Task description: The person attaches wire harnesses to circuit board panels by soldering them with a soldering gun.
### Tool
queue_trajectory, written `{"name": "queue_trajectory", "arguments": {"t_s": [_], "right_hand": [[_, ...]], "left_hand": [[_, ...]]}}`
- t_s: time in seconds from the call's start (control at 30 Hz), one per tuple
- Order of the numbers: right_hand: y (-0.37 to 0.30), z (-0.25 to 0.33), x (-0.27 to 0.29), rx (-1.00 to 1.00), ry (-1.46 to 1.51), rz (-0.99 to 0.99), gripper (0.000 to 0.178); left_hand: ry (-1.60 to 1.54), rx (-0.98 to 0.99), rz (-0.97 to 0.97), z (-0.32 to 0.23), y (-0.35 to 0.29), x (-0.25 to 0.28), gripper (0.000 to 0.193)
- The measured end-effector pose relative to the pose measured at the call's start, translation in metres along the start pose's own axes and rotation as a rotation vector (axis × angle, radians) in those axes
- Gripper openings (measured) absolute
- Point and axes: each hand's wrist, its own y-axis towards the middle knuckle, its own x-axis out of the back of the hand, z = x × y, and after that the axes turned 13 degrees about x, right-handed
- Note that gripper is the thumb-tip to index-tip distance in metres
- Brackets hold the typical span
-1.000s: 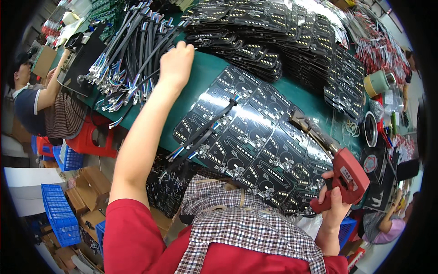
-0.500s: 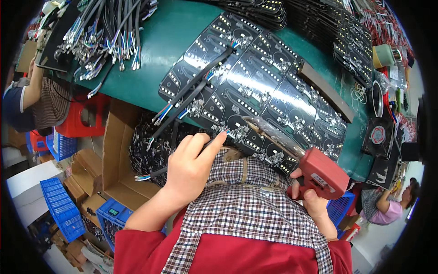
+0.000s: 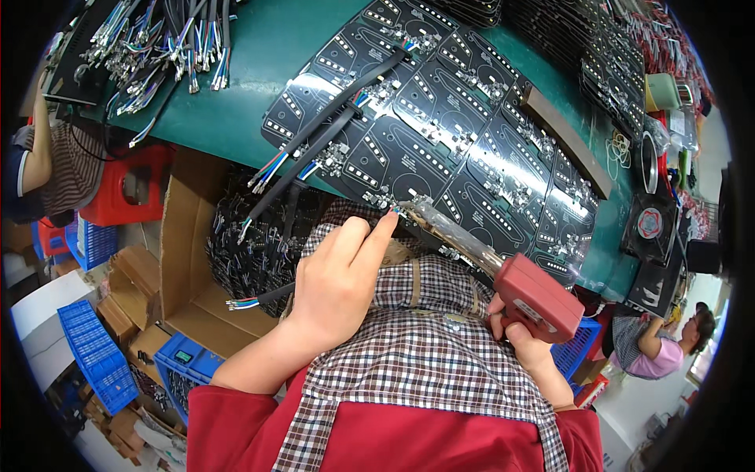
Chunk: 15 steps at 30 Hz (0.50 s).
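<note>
My right hand (image 3: 515,326) grips a red pistol-shaped soldering gun (image 3: 539,297). Its long metal nose reaches left to the near edge of a black circuit board panel (image 3: 440,149) with rows of small light squares. There, my left hand (image 3: 342,271) pinches the coloured wire ends of a dark cable (image 3: 275,293) against the board, close beside the gun's tip. The cable's other end sticks out left from under my hand, its wires fanned. Two more black cables (image 3: 338,102) run from the panel over its near left edge. Fingers partly hide the wire contact.
A dark bar (image 3: 566,141) lies across the panel's right side. Loose cables (image 3: 181,35) are heaped at the back left of the green table (image 3: 252,63), and board stacks (image 3: 613,79) stand at the back right. Below the table edge an open carton (image 3: 185,236) holds wired boards. Other people sit on both sides.
The gun's tip has come left to the wires at my left fingertips. My left hand has risen slightly to the panel's edge, and the whole view has shifted a little.
</note>
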Motion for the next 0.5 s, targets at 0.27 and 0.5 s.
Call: {"name": "queue_trajectory", "arguments": {"t_s": [0.27,0.5], "right_hand": [[-0.0027,-0.0042,0.0035,0.004,-0.003,0.048,0.071],[0.0051,-0.0096,0.0071,0.067,-0.155,0.011,0.062]], "left_hand": [[-0.011,0.002,-0.001,-0.0035,-0.0001,0.0009,0.044],[-0.03,0.01,-0.018,-0.0046,0.0042,-0.0036,0.039]]}}
